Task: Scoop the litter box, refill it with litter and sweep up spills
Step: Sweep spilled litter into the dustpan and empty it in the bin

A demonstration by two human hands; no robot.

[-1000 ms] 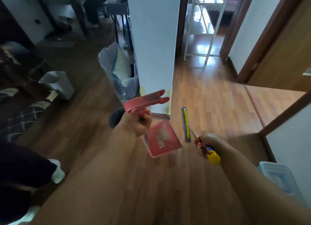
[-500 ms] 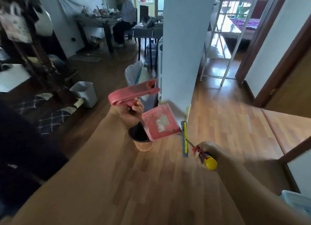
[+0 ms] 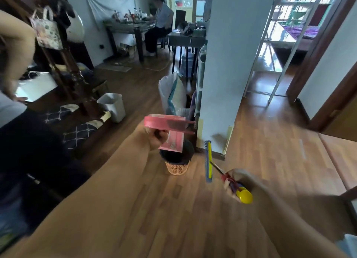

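Nearest, at 4 o'clock, the right hand (image 3: pixel 237 181) clenches its fingers round the red-and-yellow handle of a small brush (image 3: pixel 208 161), whose blue-and-yellow head points toward 12 above the wooden floor (image 3: pixel 193 219). At 5 o'clock a pale blue corner (image 3: pixel 348 245) is cut off by the frame edge and cannot be identified. Near centre the left hand (image 3: pixel 156 138) grips a pink dustpan (image 3: pixel 166 122), its fingers partly hidden behind the pan. The pan hangs tilted over a black-lined basket bin (image 3: pixel 176 167), and the pale debris in it is blurred. Far off at 12, a person (image 3: pixel 160 20) sits at a cluttered tabletop (image 3: pixel 125 23).
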